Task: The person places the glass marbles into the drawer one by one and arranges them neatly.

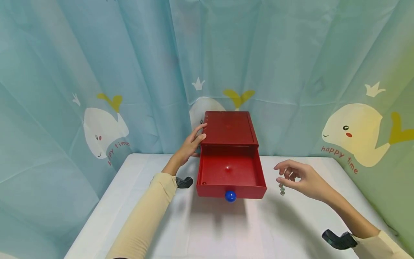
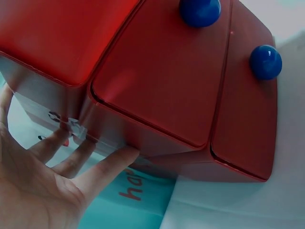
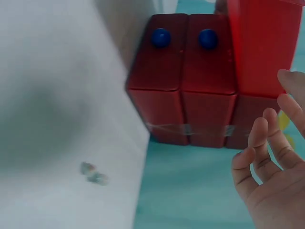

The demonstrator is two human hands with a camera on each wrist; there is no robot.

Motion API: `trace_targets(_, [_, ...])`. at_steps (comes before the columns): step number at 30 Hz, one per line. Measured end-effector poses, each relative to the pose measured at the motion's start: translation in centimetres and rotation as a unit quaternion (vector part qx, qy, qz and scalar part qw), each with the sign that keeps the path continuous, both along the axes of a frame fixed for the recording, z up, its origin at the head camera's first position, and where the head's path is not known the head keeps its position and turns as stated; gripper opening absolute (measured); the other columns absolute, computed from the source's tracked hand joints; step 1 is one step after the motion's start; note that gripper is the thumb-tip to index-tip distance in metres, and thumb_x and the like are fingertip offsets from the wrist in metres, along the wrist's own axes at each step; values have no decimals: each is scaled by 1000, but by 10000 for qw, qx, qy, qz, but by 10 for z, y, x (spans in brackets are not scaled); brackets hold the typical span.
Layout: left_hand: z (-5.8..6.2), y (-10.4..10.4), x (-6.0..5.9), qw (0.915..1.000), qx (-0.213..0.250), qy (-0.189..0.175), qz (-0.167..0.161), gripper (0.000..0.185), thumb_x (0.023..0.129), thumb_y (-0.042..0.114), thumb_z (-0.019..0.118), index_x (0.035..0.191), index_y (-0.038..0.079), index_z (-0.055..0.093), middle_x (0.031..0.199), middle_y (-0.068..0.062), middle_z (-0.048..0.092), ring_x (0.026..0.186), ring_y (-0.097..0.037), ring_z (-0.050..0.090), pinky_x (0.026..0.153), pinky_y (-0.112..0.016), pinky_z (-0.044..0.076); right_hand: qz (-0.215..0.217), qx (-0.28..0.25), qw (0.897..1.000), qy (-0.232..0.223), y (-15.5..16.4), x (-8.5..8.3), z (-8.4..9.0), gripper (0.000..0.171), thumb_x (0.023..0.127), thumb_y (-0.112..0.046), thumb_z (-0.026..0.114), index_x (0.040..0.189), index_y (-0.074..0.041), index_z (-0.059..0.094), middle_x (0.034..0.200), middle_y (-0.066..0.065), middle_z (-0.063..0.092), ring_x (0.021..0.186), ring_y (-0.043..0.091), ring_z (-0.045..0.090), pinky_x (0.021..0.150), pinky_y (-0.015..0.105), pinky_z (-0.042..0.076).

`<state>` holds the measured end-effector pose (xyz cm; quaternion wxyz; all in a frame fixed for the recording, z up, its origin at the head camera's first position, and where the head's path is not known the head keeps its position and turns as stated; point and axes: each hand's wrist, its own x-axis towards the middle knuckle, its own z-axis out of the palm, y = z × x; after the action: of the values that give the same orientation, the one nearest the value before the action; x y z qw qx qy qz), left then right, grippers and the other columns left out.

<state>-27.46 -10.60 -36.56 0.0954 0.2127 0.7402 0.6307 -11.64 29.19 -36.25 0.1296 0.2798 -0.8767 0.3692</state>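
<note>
Red drawer box (image 1: 230, 127) stands at the far edge of the white surface (image 1: 207, 230), about mid-width, backed against the curtain (image 1: 97, 72). Top drawer (image 1: 230, 172) is pulled out toward the near edge, blue knob (image 1: 230, 196) facing front; its inside shows only a highlight, no contents that can be made out. Wrist views show lower drawers closed, each with its own blue knob (image 3: 160, 37). Left hand (image 1: 191, 144) rests flat against the box's left side, fingers (image 2: 107, 169) straight and spread, steadying rather than gripping. Right hand (image 1: 299, 180) hovers above the surface to the right of the drawer, fingers loosely curled, holding nothing. Small glass beads (image 1: 282, 190) lie on the surface just under and left of that hand, near the drawer's front right corner; also seen, blurred, in the right wrist view (image 3: 94, 174). Judgement: opening is done, drawer stands ready; beads remain outside it, ungrasped. Pick-up and placing of beads appear to be what is left, then closing.
</note>
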Motion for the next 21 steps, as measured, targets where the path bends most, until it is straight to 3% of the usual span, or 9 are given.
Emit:
trace_targets(12, [0, 2, 1, 10000, 51, -61, -7, 56, 104, 44, 51, 157, 46, 33, 159, -6, 41, 135, -33, 51, 92, -66, 53, -297, -192, 9988, -327, 14, 5, -34, 28, 87, -8, 82, 108, -22, 70, 86, -8, 67, 71, 10, 61, 62, 23, 51])
trace_targets(21, [2, 1, 2, 10000, 39, -31, -28, 58, 104, 44, 49, 159, 42, 31, 161, -9, 38, 137, -36, 50, 91, -66, 52, -257, -234, 9986, -407, 21, 4, -55, 29, 86, -7, 82, 107, -23, 70, 89, -8, 69, 73, 10, 61, 60, 23, 51])
